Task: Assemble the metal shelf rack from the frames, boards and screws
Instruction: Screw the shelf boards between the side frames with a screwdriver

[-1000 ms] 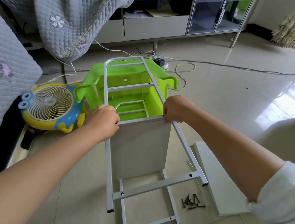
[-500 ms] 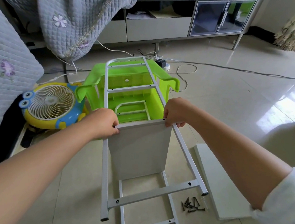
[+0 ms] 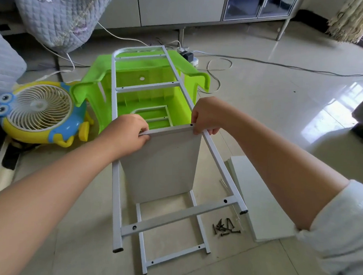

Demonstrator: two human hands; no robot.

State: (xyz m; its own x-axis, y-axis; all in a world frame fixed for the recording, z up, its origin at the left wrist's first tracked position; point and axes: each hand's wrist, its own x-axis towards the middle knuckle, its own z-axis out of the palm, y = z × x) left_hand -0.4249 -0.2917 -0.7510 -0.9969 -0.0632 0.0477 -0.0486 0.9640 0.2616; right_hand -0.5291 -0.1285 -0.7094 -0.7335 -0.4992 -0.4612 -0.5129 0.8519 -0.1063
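White shelf board (image 3: 163, 162) upright between two white metal frames (image 3: 215, 159) on the tiled floor, gripped at top corners by left hand (image 3: 125, 136) and right hand (image 3: 207, 115), hands apart; screws (image 3: 225, 227) piled just beside; green plastic stool (image 3: 141, 84) underneath; fan (image 3: 39, 110) left

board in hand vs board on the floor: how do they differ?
The held board stands on edge between the frames; the spare board lies flat on the floor. Left hand and right hand grip the held board's top edge; nothing touches the spare board. Both are plain, pale rectangular panels.
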